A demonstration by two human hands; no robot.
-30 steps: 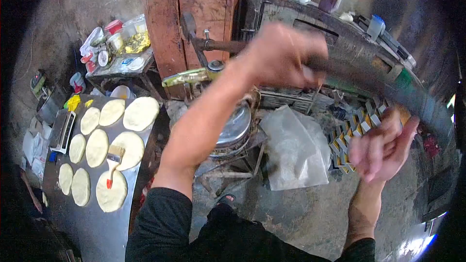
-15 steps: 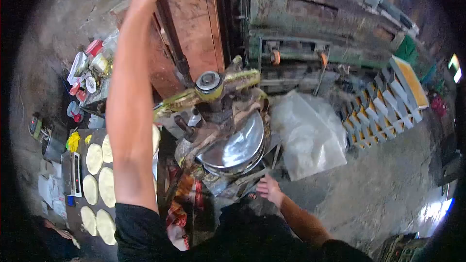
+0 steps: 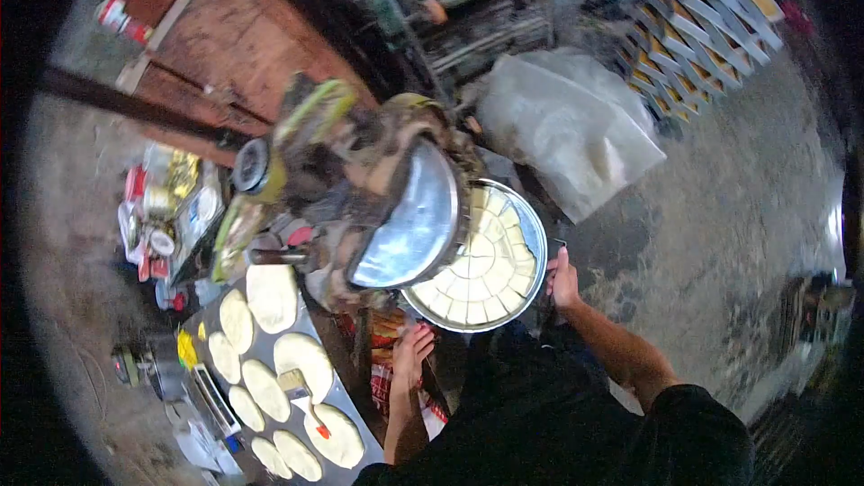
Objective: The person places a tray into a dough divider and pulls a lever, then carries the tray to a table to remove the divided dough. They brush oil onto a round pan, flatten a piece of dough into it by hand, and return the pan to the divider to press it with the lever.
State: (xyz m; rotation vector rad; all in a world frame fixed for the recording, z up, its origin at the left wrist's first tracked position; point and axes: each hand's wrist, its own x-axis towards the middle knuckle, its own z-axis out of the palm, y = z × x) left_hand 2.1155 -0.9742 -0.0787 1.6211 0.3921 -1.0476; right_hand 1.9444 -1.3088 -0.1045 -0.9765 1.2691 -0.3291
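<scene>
A round metal pan holds pale dough cut into many wedge-like pieces. It lies partly under the tilted, shiny round head of a dough divider press. My right hand is at the pan's right rim, fingers extended up alongside it; firm contact is hard to make out. Below the pan's lower left edge, my left hand reaches toward the rim, fingers loosely extended and holding nothing visible. The press's worn arm with a round weight angles to the upper left.
On the left, a dark table bears several flat dough rounds and a brush. Beyond it are jars and tubs. A clear plastic sheet lies behind the pan, with a zigzag metal rack at upper right.
My left hand has come down from the upper left to beside the pan. The pan of cut dough has come into view under the press head. My right hand is now beside its rim.
</scene>
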